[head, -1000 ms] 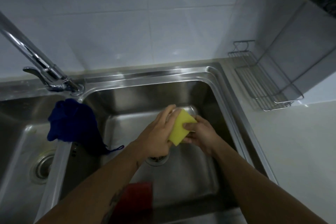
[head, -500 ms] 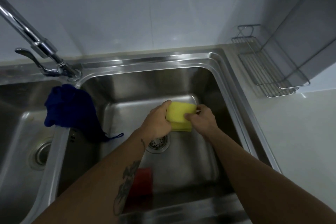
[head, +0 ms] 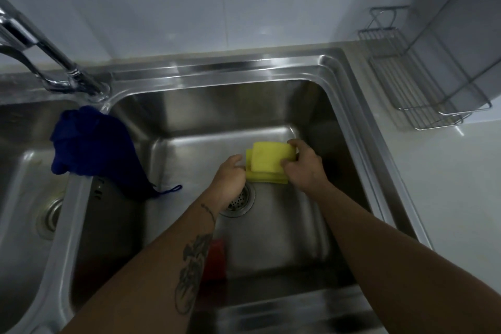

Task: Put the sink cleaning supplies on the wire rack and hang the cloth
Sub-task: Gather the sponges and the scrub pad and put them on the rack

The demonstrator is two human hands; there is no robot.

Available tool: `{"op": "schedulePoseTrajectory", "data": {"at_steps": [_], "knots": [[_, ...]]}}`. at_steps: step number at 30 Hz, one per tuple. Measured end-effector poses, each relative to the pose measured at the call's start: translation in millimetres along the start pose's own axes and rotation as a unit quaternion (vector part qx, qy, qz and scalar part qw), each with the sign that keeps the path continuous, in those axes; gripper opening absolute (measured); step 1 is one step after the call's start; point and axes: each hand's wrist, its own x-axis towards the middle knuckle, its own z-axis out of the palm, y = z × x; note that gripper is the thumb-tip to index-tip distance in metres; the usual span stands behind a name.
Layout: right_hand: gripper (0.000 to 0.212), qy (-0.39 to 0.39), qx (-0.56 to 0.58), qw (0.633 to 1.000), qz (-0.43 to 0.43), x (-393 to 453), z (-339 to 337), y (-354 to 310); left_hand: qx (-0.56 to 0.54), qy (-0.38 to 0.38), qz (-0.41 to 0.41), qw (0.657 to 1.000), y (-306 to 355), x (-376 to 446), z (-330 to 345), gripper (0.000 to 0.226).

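Over the right sink basin [head: 271, 106] I hold a stack of yellow sponges [head: 267, 161]. My right hand [head: 303, 165] grips the top sponge by its right edge. The fingers of my left hand [head: 230, 175] curl on the left edge of the lower sponge. A dark blue cloth [head: 89, 149] hangs over the divider between the two basins. Partly hidden under my left forearm, a red sponge [head: 217, 257] lies on the basin floor. The wire rack [head: 423, 89] stands bare on the counter at the right.
A chrome faucet [head: 51, 59] rises at the back left. The drain strainer [head: 240, 199] sits mid-basin below my hands. A second basin [head: 24, 171] lies to the left. White counter [head: 447, 184] runs along the right, tiled wall behind.
Both hands and the yellow sponges drifted right and slightly farther back in the basin. The top sponge now sits offset on the lower one, and my left hand has slipped to the edge.
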Motion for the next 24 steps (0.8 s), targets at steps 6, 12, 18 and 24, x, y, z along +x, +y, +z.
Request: {"op": "schedulePoseTrajectory", "data": {"at_steps": [6,12,18,24], "knots": [[0.059,-0.031,-0.039,0.999,-0.017,4,-2,-4,-0.023,-0.012,-0.025,0.999,6,6,-2,0.06],[0.073,0.025,-0.185,0.969,-0.164,-5,-5,1,-0.02,-0.032,-0.025,0.999,11,9,-3,0.062],[0.1,-0.101,-0.361,0.887,-0.268,3,-6,18,-0.015,-0.045,-0.008,0.999,20,12,-3,0.057],[0.102,-0.093,-0.312,0.902,-0.284,14,22,32,-0.021,-0.067,0.022,0.997,10,17,-4,0.049]]}}
